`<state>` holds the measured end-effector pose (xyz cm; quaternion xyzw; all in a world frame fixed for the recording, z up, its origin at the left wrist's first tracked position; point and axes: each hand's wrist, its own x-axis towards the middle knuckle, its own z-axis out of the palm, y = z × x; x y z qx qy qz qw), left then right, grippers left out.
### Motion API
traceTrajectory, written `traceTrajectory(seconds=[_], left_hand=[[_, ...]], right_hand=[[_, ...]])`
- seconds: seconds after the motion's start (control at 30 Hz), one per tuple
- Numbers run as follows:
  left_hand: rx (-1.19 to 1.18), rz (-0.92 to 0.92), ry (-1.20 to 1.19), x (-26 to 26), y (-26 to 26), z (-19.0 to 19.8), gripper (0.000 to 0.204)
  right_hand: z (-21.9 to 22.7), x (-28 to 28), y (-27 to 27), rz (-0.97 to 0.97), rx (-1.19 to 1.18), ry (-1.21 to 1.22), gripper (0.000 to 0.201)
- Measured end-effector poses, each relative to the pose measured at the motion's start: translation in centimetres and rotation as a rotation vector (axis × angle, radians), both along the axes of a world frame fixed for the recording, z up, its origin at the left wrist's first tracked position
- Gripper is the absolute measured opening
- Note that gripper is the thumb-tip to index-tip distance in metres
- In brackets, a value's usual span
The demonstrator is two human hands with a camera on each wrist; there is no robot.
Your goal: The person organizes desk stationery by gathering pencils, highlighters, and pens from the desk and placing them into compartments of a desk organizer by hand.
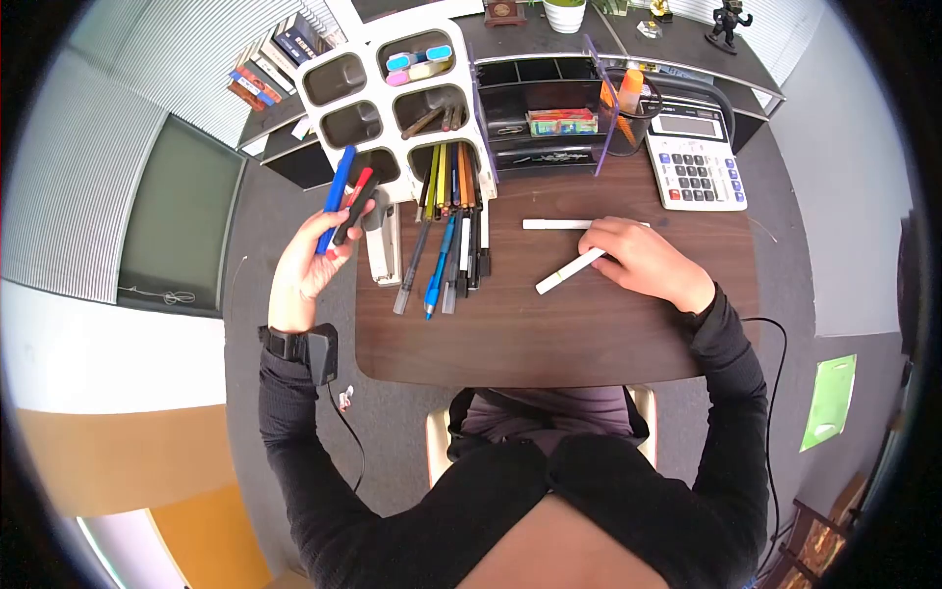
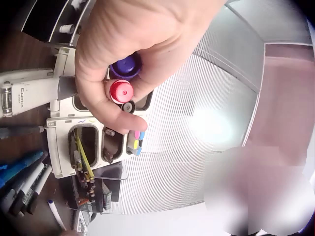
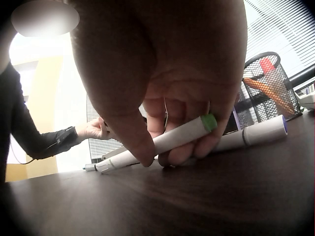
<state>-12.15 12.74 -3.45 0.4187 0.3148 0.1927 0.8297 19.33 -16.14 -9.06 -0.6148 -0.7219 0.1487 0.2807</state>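
Note:
My left hand [image 1: 306,257] is raised at the desk's left edge and grips a bundle of markers: a blue one [image 1: 337,199], a red one [image 2: 121,92] and a black one [image 1: 351,221]. Their ends point out between curled fingers in the left wrist view. Low over the desk, my right hand [image 1: 643,257] pinches a white marker with a green end [image 3: 182,136] between thumb and fingers. Behind it lies a second white marker with a blue end [image 3: 256,132], on the desktop and partly covered by the fingers.
A white organizer [image 1: 388,106] stands at the back left, with highlighters and pencils in its compartments. In front of it lie a stapler [image 1: 384,250] and several pens [image 1: 442,265]. Farther right are a clear-sided rack [image 1: 545,113], a mesh pen cup [image 1: 628,128] and a calculator [image 1: 697,162].

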Motion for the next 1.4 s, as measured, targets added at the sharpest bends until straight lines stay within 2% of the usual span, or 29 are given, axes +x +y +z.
traceTrajectory(seconds=[0.07, 0.2, 0.27, 0.4, 0.47, 0.57, 0.67, 0.8, 1.1, 1.2, 1.27, 1.4], left_hand=[[-0.127, 0.066, 0.017, 0.2, 1.0, -0.4, 0.044], [-0.112, 0.035, 0.058, 0.3, 0.9, 0.1, 0.042], [0.119, 0.032, 0.189, 0.1, 0.2, 0.3, 0.040], [0.135, 0.045, 0.277, -0.1, 0.2, 0.6, 0.042], [0.110, -0.042, 0.247, -0.2, 0.5, 0.6, 0.042], [0.106, 0.022, 0.255, -0.4, 0.6, 0.2, 0.044], [0.111, 0.001, 0.157, -0.8, 0.5, -0.6, 0.047], [0.111, -0.003, 0.145, -0.8, 0.5, -0.1, 0.048], [-0.147, 0.101, 0.012, 1.0, 1.1, 0.1, 0.052], [-0.159, 0.076, -0.077, 1.1, 2.3, -0.2, 0.048], [-0.064, 0.053, 0.016, 1.5, 3.0, -0.4, 0.027], [0.011, 0.027, 0.012, 2.5, 3.1, 0.0, 0.023]], right_hand=[[0.1, 0.0, 0.0, -0.001, -0.007, -0.003, 0.019], [0.1, -0.1, 0.0, 0.001, 0.020, -0.007, 0.016], [0.1, 0.0, -0.1, -0.001, 0.020, -0.008, 0.016], [-0.1, 0.0, -0.1, 0.011, 0.018, -0.015, 0.016], [-0.1, 0.0, 0.0, 0.016, 0.011, -0.021, 0.016], [-0.1, 0.0, -0.1, 0.020, 0.035, -0.013, 0.016], [-0.1, 0.0, 0.0, 0.013, 0.016, -0.013, 0.015], [-0.1, -0.1, 0.0, 0.013, 0.007, -0.012, 0.015], [0.0, 0.0, -0.1, 0.010, 0.016, -0.011, 0.015], [-0.1, -0.1, -0.1, 0.010, 0.008, -0.008, 0.016], [0.0, 0.0, 0.0, 0.010, 0.004, -0.006, 0.015], [-0.3, 0.0, 0.0, 0.013, 0.013, -0.013, 0.015]])
